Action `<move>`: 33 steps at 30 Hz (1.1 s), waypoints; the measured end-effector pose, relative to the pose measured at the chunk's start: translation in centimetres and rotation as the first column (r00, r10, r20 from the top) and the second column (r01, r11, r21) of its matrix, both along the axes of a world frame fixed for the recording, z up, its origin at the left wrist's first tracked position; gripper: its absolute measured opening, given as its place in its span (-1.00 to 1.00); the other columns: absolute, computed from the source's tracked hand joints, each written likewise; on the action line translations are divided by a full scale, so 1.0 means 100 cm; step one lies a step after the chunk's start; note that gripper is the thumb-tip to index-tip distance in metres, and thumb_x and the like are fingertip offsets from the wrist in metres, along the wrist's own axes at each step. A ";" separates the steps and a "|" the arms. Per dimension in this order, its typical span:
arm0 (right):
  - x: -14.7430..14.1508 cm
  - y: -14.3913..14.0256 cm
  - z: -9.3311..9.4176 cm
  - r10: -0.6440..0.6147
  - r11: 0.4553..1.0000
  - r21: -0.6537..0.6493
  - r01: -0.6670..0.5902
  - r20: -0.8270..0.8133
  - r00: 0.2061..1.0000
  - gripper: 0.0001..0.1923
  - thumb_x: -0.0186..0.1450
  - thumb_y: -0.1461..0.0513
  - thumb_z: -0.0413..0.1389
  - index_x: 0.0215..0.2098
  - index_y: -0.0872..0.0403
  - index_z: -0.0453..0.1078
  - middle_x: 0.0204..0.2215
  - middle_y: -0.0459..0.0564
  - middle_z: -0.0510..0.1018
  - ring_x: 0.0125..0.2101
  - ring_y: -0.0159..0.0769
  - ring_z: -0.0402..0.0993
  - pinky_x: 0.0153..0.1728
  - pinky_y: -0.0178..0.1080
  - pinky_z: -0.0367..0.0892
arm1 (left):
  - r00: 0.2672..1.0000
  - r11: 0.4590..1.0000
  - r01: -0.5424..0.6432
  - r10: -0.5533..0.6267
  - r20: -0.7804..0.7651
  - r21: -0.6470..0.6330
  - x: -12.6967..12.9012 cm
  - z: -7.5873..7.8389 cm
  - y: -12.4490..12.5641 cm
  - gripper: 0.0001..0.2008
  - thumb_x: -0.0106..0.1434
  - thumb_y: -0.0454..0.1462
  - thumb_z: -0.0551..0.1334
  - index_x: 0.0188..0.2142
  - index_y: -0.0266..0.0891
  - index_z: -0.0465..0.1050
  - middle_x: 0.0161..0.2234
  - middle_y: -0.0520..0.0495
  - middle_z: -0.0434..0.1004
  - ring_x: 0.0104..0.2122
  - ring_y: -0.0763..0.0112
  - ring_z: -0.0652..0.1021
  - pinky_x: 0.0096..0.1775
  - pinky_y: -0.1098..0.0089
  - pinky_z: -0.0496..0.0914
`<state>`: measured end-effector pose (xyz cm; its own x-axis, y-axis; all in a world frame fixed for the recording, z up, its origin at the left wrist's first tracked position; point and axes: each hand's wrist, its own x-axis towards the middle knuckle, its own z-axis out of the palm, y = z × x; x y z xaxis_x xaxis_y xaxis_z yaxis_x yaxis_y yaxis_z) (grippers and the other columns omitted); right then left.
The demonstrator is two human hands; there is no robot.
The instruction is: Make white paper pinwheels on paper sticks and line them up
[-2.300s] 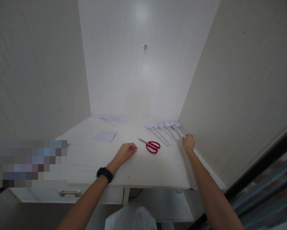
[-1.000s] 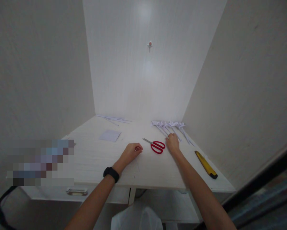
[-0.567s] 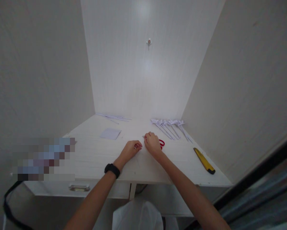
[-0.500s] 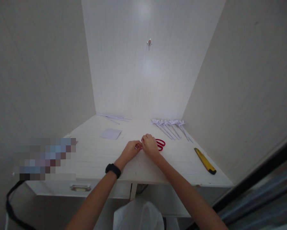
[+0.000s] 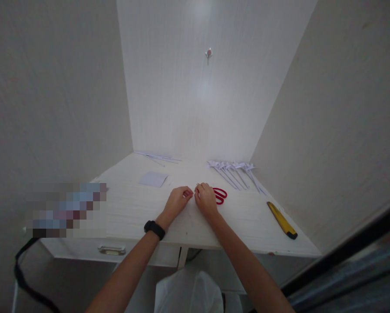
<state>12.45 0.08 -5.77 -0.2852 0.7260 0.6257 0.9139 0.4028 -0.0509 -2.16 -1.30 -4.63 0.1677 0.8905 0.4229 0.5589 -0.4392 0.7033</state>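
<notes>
White plastic bag (image 5: 188, 293) below desk edge. Left hand (image 5: 176, 201), right hand (image 5: 206, 201) curled, fingertips meeting on white wooden desk (image 5: 133, 208); whether they pinch anything, cannot tell. Red-handled scissors (image 5: 219, 195) touching right hand: stiff, light, take by loops. Yellow utility knife (image 5: 282, 220) right. Folded white paper pieces (image 5: 236, 171) far.

White desk (image 5: 133, 213), red scissors (image 5: 219, 195), yellow utility knife (image 5: 282, 219), paper square (image 5: 153, 178), folded paper pieces (image 5: 236, 173)

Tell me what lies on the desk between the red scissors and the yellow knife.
In the head view, nothing: the desk is bare between the scissors and the knife. The paper sticks lie farther back.
</notes>
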 end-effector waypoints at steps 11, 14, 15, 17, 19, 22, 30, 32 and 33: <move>0.000 0.007 -0.004 0.002 1.000 0.026 -0.001 -0.028 1.000 -0.86 0.30 0.35 0.00 -0.38 0.10 0.36 -0.36 0.03 0.50 -0.28 -0.21 0.34 -0.26 -0.23 0.13 | 0.884 0.908 -0.411 0.418 -0.207 0.080 -0.054 0.019 0.028 -0.63 0.18 -0.19 0.19 -0.08 -0.40 0.43 -0.12 -0.31 0.54 -0.07 0.10 0.49 -0.01 0.21 0.33; -0.001 0.005 -0.003 0.006 1.000 0.022 -0.005 -0.038 0.999 -0.85 0.29 0.36 0.00 -0.39 0.09 0.36 -0.37 0.02 0.49 -0.28 -0.22 0.34 -0.26 -0.23 0.14 | 0.785 0.826 -0.547 0.562 -0.261 0.135 -0.071 0.022 0.041 -0.38 0.16 -0.11 0.19 0.13 -0.49 0.24 0.04 -0.45 0.38 0.09 -0.07 0.34 0.09 0.08 0.20; -0.001 0.005 -0.003 0.006 1.000 0.022 -0.005 -0.042 0.999 -0.85 0.29 0.37 0.00 -0.39 0.09 0.35 -0.37 0.02 0.49 -0.29 -0.22 0.34 -0.26 -0.24 0.14 | 0.756 0.804 -0.577 0.592 -0.279 0.145 -0.075 0.021 0.044 -0.31 0.15 -0.09 0.20 0.16 -0.51 0.19 0.07 -0.49 0.34 0.11 -0.13 0.30 0.10 0.03 0.16; -0.001 0.005 -0.003 0.006 1.000 0.022 -0.005 -0.048 0.999 -0.85 0.29 0.37 -0.01 -0.39 0.09 0.35 -0.38 0.02 0.49 -0.29 -0.23 0.34 -0.27 -0.24 0.14 | 0.708 0.769 -0.620 0.635 -0.309 0.156 -0.079 0.017 0.050 -0.21 0.10 -0.05 0.23 0.20 -0.54 0.12 0.11 -0.57 0.26 0.14 -0.28 0.24 0.10 -0.09 0.09; -0.001 0.005 -0.002 0.010 1.000 0.023 -0.009 -0.051 0.999 -0.85 0.29 0.37 -0.01 -0.40 0.09 0.35 -0.38 0.02 0.49 -0.30 -0.23 0.34 -0.27 -0.24 0.15 | 0.666 0.742 -0.652 0.659 -0.350 0.158 -0.081 0.012 0.056 -0.14 0.08 -0.02 0.23 0.23 -0.54 0.07 0.13 -0.62 0.22 0.13 -0.38 0.22 0.07 -0.17 0.06; -0.001 0.006 -0.002 0.021 1.000 0.023 -0.020 -0.051 0.998 -0.84 0.28 0.39 -0.02 -0.41 0.09 0.34 -0.40 0.01 0.49 -0.32 -0.24 0.34 -0.29 -0.25 0.15 | 0.608 0.714 -0.686 0.670 -0.427 0.144 -0.082 0.004 0.061 -0.10 0.09 0.02 0.20 0.27 -0.50 -0.01 0.12 -0.64 0.22 0.09 -0.39 0.27 0.05 -0.17 0.07; -0.001 0.005 0.001 0.048 0.999 0.003 -0.048 -0.073 0.996 -0.83 0.28 0.39 -0.02 -0.42 0.08 0.32 -0.41 0.00 0.48 -0.33 -0.25 0.34 -0.29 -0.26 0.16 | 0.593 0.710 -0.699 0.638 -0.492 0.078 -0.087 0.002 0.064 -0.08 0.10 0.02 0.17 0.29 -0.49 -0.08 0.05 -0.60 0.30 0.01 -0.33 0.35 -0.01 -0.12 0.15; -0.001 0.006 0.000 0.052 0.999 0.001 -0.052 -0.079 0.996 -0.83 0.28 0.39 -0.03 -0.42 0.08 0.33 -0.40 0.00 0.48 -0.33 -0.25 0.34 -0.29 -0.26 0.17 | 0.595 0.711 -0.699 0.636 -0.492 0.074 -0.088 0.002 0.063 -0.08 0.10 0.01 0.18 0.29 -0.49 -0.09 0.05 -0.60 0.30 0.01 -0.33 0.34 -0.01 -0.11 0.16; -0.001 0.006 0.000 0.053 0.999 0.001 -0.053 -0.082 0.995 -0.83 0.28 0.39 -0.03 -0.41 0.08 0.33 -0.40 0.01 0.49 -0.33 -0.25 0.33 -0.29 -0.26 0.17 | 0.596 0.711 -0.700 0.637 -0.489 0.073 -0.089 0.002 0.063 -0.08 0.10 0.01 0.18 0.29 -0.49 -0.08 0.05 -0.60 0.30 0.01 -0.33 0.34 -0.01 -0.11 0.16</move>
<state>12.38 0.68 -5.79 -0.2713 0.7120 0.6477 0.8838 0.4507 -0.1253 -11.02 5.03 -4.42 -0.3565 0.8659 0.3509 0.9176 0.2539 0.3058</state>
